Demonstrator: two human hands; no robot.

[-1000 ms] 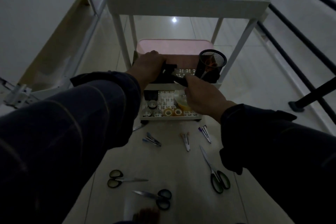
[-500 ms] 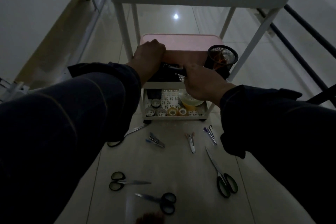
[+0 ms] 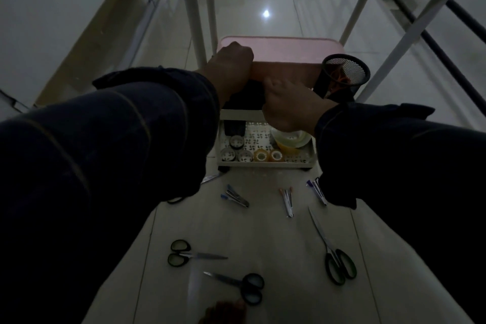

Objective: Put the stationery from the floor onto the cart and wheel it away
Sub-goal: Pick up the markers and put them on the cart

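1. Head view: the left hand (image 3: 231,66) has its grip curled over the corner of the pink box (image 3: 284,60) on the cart (image 3: 265,164)'s middle shelf.
2. The right hand (image 3: 289,105) has its grip curled on a dark object (image 3: 247,98) beside that box; what the object is cannot be told.
3. Scissors (image 3: 336,258) and pens (image 3: 288,198) lie on the floor (image 3: 263,231) before the cart.

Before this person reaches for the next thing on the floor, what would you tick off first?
1. Left hand free: not ok, it grips the pink box.
2. Right hand free: not ok, it is at the dark item on the middle shelf.
3. Floor cleared: not ok; black scissors, green scissors and pens remain.
4. Mesh cup upright: ok.
5. Bottom tray has room: ok, tape rolls leave gaps.
6. Dark item seated: cannot tell.
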